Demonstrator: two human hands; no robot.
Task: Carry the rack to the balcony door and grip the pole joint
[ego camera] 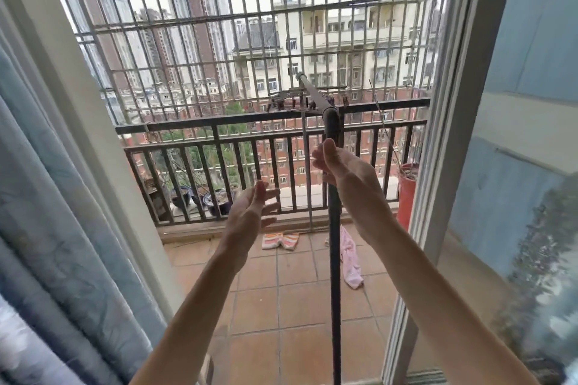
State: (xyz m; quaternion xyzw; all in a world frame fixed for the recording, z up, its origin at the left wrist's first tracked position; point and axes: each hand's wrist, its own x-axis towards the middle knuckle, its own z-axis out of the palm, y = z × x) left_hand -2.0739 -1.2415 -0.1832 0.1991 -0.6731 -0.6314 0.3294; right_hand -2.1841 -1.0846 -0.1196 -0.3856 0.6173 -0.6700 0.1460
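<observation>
A dark upright pole point(335, 275) rises from the bottom of the view to about railing height. At its top point(331, 122) a grey bar point(312, 94) slants up and away. A peg hanger with several clothes pegs point(291, 104) hangs beside that bar. My right hand point(342, 167) holds the pole just below its top, fingers wrapped round it and thumb pointing up. My left hand point(254, 212) is raised to the left of the pole, fingers straight and palm turned towards it. It holds nothing and stays apart from the pole.
A dark balcony railing point(219, 125) and a metal window grille point(194, 40) close off the tiled balcony. Dark plant pots point(215, 200) and a red pot point(406, 194) stand by the railing. A striped cloth point(280, 241) and a pink cloth point(352, 262) lie on the floor. A curtain point(56, 228) hangs left, a glass door point(506, 197) right.
</observation>
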